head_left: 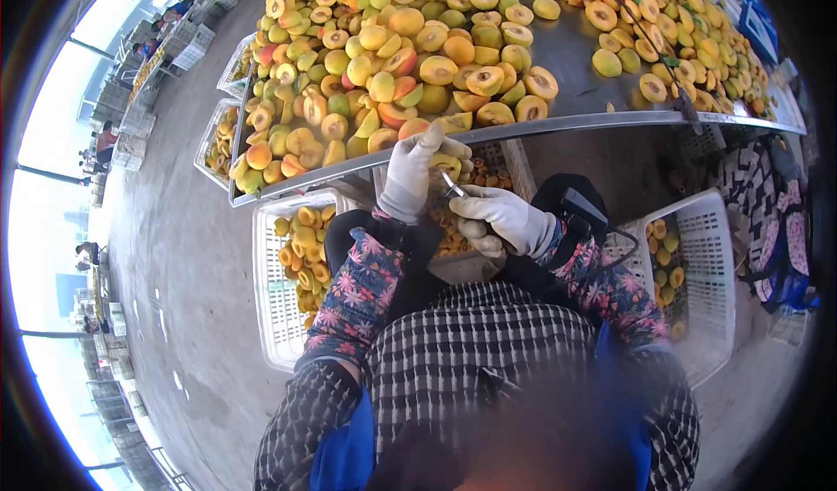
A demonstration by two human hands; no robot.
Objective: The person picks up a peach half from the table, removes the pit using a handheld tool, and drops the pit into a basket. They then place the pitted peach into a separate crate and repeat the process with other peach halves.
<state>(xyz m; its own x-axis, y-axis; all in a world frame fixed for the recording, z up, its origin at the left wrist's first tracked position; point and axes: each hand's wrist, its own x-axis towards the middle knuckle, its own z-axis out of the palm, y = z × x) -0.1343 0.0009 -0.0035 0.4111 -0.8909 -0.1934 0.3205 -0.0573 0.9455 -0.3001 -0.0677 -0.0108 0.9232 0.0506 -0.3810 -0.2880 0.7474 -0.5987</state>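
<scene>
Metal table (pixel 558 125) edge runs approx 8 to 3 o'clock across the view, loaded w/ halved fruit (pixel 392 64) to the lip, too many to count; bare steel strip only near 1 o'clock. Open concrete floor (pixel 174 255) at 9 o'clock, wide room there. Crates: 3 white ones near the person, left crate (pixel 270 317) at 8 o'clock, middle crate (pixel 514 164) under the hands, right crate (pixel 715 282) at 4 o'clock, all part-filled w/ fruit; 2 more at the table's far left. Both hands gloved, 2 total. Left hand (pixel 414 173) raised at the table edge, fingers curled round a pale fruit piece (pixel 445 164), closed on it. Right hand (pixel 501 216) just at 4 o'clock of left, clenched on a small knife (pixel 453 186), blade tip touching the fruit. Fruit sits between both hands, above middle crate.
</scene>
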